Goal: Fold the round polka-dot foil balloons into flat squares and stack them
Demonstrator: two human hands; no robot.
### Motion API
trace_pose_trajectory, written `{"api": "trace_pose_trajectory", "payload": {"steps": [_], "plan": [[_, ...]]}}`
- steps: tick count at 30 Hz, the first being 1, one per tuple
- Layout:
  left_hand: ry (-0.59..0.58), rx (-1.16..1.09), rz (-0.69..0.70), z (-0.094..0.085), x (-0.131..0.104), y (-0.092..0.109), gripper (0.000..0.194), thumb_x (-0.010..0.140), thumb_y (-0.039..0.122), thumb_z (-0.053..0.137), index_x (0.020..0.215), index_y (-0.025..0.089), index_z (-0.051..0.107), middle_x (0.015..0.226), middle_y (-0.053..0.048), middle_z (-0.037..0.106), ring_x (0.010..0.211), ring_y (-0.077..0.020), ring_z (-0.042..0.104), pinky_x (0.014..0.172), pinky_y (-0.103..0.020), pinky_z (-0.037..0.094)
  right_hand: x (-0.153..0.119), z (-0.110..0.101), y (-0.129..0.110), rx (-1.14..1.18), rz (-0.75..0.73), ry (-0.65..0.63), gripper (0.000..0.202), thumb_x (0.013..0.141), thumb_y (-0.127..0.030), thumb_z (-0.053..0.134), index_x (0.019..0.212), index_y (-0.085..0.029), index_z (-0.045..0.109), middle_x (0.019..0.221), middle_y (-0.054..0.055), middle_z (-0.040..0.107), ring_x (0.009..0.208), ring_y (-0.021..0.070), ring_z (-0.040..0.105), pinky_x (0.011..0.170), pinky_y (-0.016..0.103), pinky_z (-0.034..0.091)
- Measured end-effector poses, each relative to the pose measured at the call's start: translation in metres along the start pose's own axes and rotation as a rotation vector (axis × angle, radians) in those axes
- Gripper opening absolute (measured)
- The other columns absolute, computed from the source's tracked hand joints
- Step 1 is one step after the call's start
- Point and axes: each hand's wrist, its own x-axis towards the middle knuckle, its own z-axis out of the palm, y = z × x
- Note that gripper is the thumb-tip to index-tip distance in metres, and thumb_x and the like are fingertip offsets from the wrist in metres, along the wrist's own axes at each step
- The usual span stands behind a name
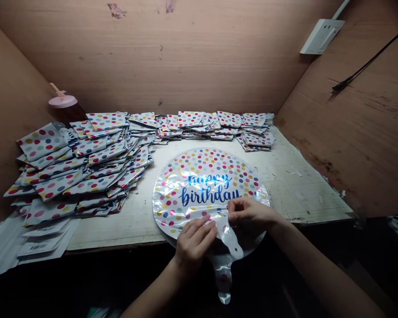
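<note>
A flat round foil balloon with colored dots and blue "happy birthday" lettering lies at the table's front edge, on top of at least one more. Its tail points toward me, and another tail hangs below it over the edge. My left hand rests on the balloon's lower part, left of the tail, its fingers spread and holding nothing. At the right of the lettering, my right hand pinches the foil above the tail between thumb and forefinger.
Folded dotted balloons are piled at the left and in a row along the back. White labelled sheets lie at the front left. A pink-lidded cup stands behind the pile. Wooden walls enclose the table; a socket is at upper right.
</note>
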Motion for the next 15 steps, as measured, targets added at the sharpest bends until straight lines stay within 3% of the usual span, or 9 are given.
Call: {"api": "trace_pose_trajectory", "payload": {"steps": [2,5,8,10,11,13,14,15], "plan": [[0.031,0.036,0.03,-0.001,-0.008,0.004,0.02,0.09,0.009,0.051,0.1,0.02,0.065,0.104,-0.005,0.071,0.114,-0.023,0.059,0.092,-0.038,0.049,0.017,-0.01,-0.007,-0.147,-0.077,0.079,0.032,0.067,-0.042,0.075,0.07,-0.016,0.055,0.065,-0.002,0.06,0.059,0.0099,0.054,0.059,0.023,0.042],[-0.062,0.005,0.102,0.005,-0.029,0.017,0.02,0.089,0.007,0.048,0.096,0.017,0.065,0.091,-0.005,0.072,0.097,-0.0201,0.065,0.088,-0.036,0.051,0.057,-0.025,-0.031,-0.613,-0.15,0.42,0.022,0.081,-0.037,0.059,0.073,-0.016,0.057,0.069,0.001,0.062,0.065,0.0129,0.057,0.062,0.024,0.042],[-0.214,-0.087,0.14,0.008,-0.047,0.026,0.021,0.092,0.028,0.047,0.095,0.015,0.063,0.077,-0.006,0.069,0.065,-0.0156,0.064,0.06,-0.028,0.054,0.104,-0.039,-0.057,-0.85,-0.156,0.641,0.01,0.084,-0.024,0.055,0.077,-0.017,0.057,0.08,0.005,0.066,0.078,0.0177,0.058,0.068,0.026,0.041],[-0.154,-0.135,0.109,0.001,-0.045,0.019,0.034,0.091,0.042,0.047,0.108,0.015,0.059,0.084,-0.009,0.068,0.07,-0.0182,0.065,0.058,-0.029,0.054,0.127,-0.045,-0.07,-0.904,-0.158,0.65,0.004,0.082,-0.02,0.058,0.079,-0.018,0.057,0.084,0.007,0.067,0.084,0.0201,0.059,0.071,0.027,0.041],[-0.071,-0.112,0.037,-0.004,-0.039,0.009,0.041,0.089,0.044,0.05,0.118,0.016,0.054,0.095,-0.011,0.067,0.082,-0.0212,0.066,0.066,-0.032,0.056,0.133,-0.046,-0.074,-0.932,-0.158,0.639,0.004,0.081,-0.02,0.059,0.078,-0.018,0.058,0.083,0.006,0.067,0.084,0.0206,0.059,0.071,0.027,0.041],[0.087,0.036,-0.231,-0.016,-0.018,-0.023,0.061,0.083,0.037,0.061,0.136,0.018,0.037,0.12,-0.016,0.058,0.114,-0.0283,0.056,0.088,-0.042,0.051,0.13,-0.043,-0.078,-0.975,-0.173,0.606,0.005,0.082,-0.024,0.06,0.081,-0.019,0.059,0.08,0.005,0.067,0.083,0.0207,0.06,0.072,0.028,0.042],[0.089,0.117,-0.395,-0.022,-0.007,-0.044,0.076,0.079,0.036,0.067,0.142,0.018,0.028,0.13,-0.018,0.051,0.124,-0.0322,0.046,0.096,-0.048,0.046,0.122,-0.041,-0.077,-0.993,-0.189,0.595,0.009,0.083,-0.028,0.06,0.087,-0.019,0.059,0.083,0.005,0.067,0.084,0.0209,0.061,0.073,0.028,0.043],[0.021,0.151,-0.529,-0.027,0.004,-0.065,0.09,0.073,0.039,0.072,0.145,0.017,0.022,0.135,-0.02,0.046,0.13,-0.0356,0.039,0.1,-0.052,0.041,0.109,-0.037,-0.073,-1.007,-0.221,0.587,0.02,0.082,-0.034,0.062,0.096,-0.02,0.058,0.089,0.006,0.067,0.088,0.0216,0.061,0.075,0.029,0.044]]}}
